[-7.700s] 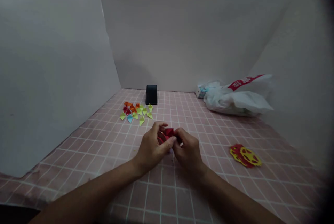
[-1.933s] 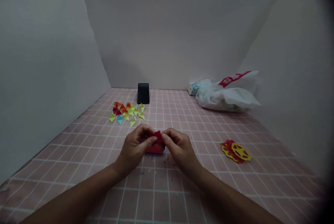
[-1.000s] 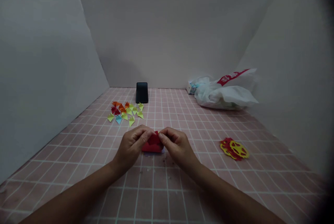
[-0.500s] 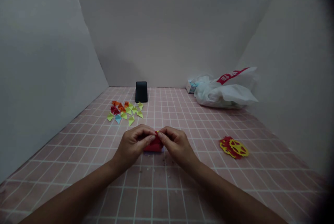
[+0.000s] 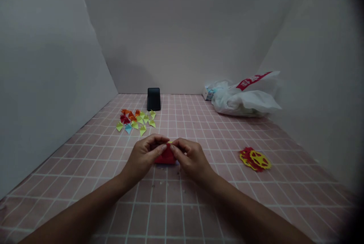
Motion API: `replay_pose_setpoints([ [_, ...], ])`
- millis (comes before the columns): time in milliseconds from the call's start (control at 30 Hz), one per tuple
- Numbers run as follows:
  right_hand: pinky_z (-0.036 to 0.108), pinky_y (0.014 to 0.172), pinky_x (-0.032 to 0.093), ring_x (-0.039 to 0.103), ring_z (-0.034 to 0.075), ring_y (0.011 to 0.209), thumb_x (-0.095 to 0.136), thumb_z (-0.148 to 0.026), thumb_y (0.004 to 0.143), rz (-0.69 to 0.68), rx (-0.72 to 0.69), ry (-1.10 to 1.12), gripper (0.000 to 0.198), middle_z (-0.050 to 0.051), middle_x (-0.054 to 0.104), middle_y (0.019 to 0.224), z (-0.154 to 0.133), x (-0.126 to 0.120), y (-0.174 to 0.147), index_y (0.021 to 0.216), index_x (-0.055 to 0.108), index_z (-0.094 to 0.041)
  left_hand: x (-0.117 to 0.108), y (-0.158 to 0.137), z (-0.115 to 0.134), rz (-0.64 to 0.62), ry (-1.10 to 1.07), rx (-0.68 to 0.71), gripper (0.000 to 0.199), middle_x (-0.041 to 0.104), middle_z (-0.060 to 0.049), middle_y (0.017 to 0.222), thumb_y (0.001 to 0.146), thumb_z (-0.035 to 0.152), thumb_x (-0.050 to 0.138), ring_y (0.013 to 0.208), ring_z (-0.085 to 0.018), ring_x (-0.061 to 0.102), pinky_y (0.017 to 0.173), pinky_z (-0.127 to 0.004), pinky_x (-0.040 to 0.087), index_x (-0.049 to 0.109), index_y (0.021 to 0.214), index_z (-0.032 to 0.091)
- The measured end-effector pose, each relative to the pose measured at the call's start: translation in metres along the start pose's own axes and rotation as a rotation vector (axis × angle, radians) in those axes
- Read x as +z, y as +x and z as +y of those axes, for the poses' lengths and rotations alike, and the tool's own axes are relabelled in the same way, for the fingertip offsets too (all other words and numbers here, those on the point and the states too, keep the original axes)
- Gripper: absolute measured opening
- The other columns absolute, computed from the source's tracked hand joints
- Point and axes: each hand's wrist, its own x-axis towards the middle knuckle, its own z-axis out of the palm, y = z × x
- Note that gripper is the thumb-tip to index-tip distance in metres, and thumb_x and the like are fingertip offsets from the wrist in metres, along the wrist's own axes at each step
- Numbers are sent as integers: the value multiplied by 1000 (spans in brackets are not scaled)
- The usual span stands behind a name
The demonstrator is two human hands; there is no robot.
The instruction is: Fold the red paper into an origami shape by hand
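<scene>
Between my two hands, just above the pink checked surface, is a piece of red paper [image 5: 167,156] with a bit of yellow showing at its top edge. My left hand [image 5: 146,156] pinches it from the left with thumb and fingers. From the right, my right hand [image 5: 189,156] pinches it near the same top edge, thumb in front. The fingertips of both hands almost meet there. Part of the paper is hidden behind my thumbs and fingers, and its folds are too small to make out.
Several small folded papers [image 5: 136,120] in yellow, orange, red and blue lie beyond my left hand. Behind them a black phone [image 5: 154,99] leans upright. Red and yellow paper cutouts [image 5: 255,159] lie at right. A white plastic bag [image 5: 246,101] rests at the back right.
Both hands have shifted very slightly, and a little more of the red paper's front shows between them. The hands keep their hold on it.
</scene>
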Motion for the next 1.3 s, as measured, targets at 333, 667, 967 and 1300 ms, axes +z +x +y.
replay_pose_setpoints([
  [333,27,62,41,57,15,64,52,-19,93,0,-76,-121,20,2,64,69,5,2,0,76,62,-18,0,-2,2,9,-104,-115,20,75,-2,89,78,32,77,82,-15,68,75,-26,55,75,94,19],
  [667,27,62,40,56,14,64,52,-17,94,8,-93,-109,18,1,63,70,5,1,0,77,61,-18,-1,0,-1,4,-189,-153,22,75,-2,88,74,28,81,82,-14,69,77,-25,55,75,93,19],
  [967,28,64,41,57,14,65,53,-16,93,-7,-91,-93,17,2,64,72,4,3,0,79,62,-18,1,0,0,6,-225,-166,23,75,-2,89,72,26,83,84,-13,69,78,-24,54,75,92,19],
  [1300,26,63,39,56,14,64,53,-15,92,2,-53,-77,18,0,61,70,4,1,1,76,59,-18,2,0,2,37,-272,-221,23,74,-1,83,70,29,84,75,-11,66,70,-22,52,76,89,18],
])
